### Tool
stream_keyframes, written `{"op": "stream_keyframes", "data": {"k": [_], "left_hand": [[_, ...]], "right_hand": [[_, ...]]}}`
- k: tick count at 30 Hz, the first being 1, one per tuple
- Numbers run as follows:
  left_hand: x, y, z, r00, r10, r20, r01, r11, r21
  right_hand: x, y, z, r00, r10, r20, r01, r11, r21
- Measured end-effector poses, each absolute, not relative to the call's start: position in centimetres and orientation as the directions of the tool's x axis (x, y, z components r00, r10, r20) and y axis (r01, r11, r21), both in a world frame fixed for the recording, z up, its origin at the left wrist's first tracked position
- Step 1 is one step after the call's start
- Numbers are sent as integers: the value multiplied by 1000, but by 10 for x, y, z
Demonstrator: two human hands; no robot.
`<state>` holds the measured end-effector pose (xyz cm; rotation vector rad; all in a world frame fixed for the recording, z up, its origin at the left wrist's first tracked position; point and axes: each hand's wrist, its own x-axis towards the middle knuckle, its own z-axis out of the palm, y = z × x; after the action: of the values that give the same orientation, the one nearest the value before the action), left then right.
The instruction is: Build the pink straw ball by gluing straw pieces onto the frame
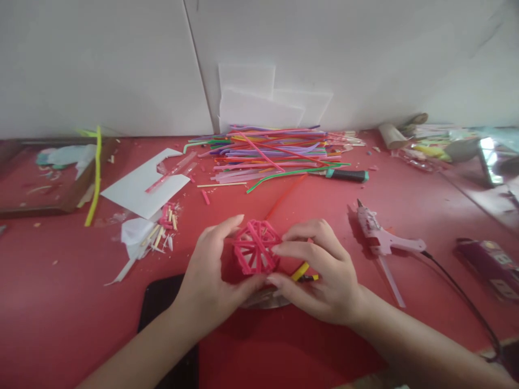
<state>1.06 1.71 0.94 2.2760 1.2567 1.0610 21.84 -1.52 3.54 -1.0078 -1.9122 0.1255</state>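
Between my hands is a small pink wheel-like frame (pixel 256 247) made of thin sticks or straws, with spokes meeting near its middle. My left hand (pixel 211 270) curves round its left side, thumb along the lower edge. On the other side, my right hand (pixel 320 270) pinches the frame's right edge with fingertips and thumb. Below the hands lies a round, shiny object (pixel 267 299), mostly covered. A yellow-and-black piece (pixel 300 272) shows behind my right fingers; its kind is hidden.
A pink glue gun (pixel 375 232) with a black cord lies at right. Colourful straws (pixel 275 151) are heaped at the back beside a black-handled cutter (pixel 346 175). White paper (pixel 141 189), cut scraps (pixel 162 229) and a black flat object (pixel 162 302) are on the left.
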Motion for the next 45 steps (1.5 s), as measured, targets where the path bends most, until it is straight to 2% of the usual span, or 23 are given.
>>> {"op": "stream_keyframes", "data": {"k": [7, 13, 17, 25, 45], "left_hand": [[7, 19, 17, 372, 737, 564, 586, -658, 473], [5, 25, 25, 452, 522, 723, 531, -809, 252], [5, 24, 25, 475, 462, 749, 526, -832, 179], [2, 22, 26, 520, 467, 715, 489, -850, 199], [2, 19, 25, 550, 441, 709, 496, -856, 147]], "right_hand": [[214, -16, 34, -189, 699, 690, 583, 645, -494], [216, -16, 36, -198, 720, 665, 556, 641, -528], [216, -16, 35, -201, 720, 665, 543, 646, -536], [218, -16, 34, -222, 715, 663, 544, 655, -525], [221, -16, 31, -279, 680, 678, 591, 678, -437]]}}
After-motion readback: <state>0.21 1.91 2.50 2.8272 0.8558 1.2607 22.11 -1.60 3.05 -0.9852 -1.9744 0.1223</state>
